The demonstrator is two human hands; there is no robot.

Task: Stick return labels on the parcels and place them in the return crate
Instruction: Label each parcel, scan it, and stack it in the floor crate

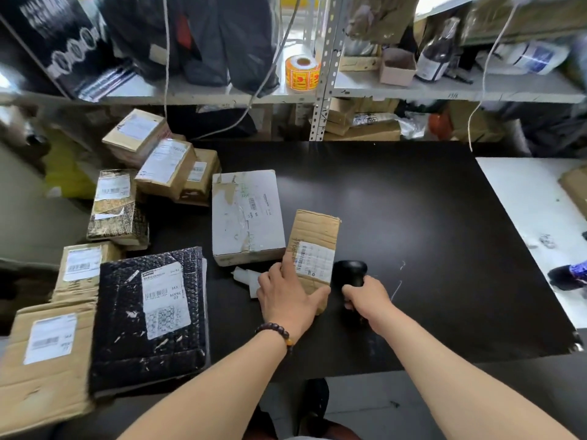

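- My left hand (287, 296) holds the near end of a small oblong brown cardboard parcel (314, 246). The thumb wraps the near edge and the forefinger stretches up onto the top face.
- That forefinger touches the left edge of a white printed label (313, 260) with a barcode, stuck flat on the parcel's top.
- The parcel lies closed on the black tabletop (413, 233), near the front and about the middle.
- My right hand (368, 300) is curled tight round the handle of a black handheld scanner (351, 271). Its head sits just beside the parcel's right edge, by the label.
- A string of dark wooden beads (274, 331) circles my left wrist.
- Just left of the parcel stands a bigger white cardboard box (247, 214), taped closed, its paper skin torn in places.
- A scrap of white paper (246, 277) lies between that box and my left hand.
- At the table's left side lies a black bubble mailer (149, 315) with a white label, among labelled brown cardboard boxes (165, 166).
- The grey metal shelf (444, 88) above holds a roll of orange stickers (301, 73), a small pale carton (397, 66) and a dark bottle (436, 57). I cannot see inside the carton.
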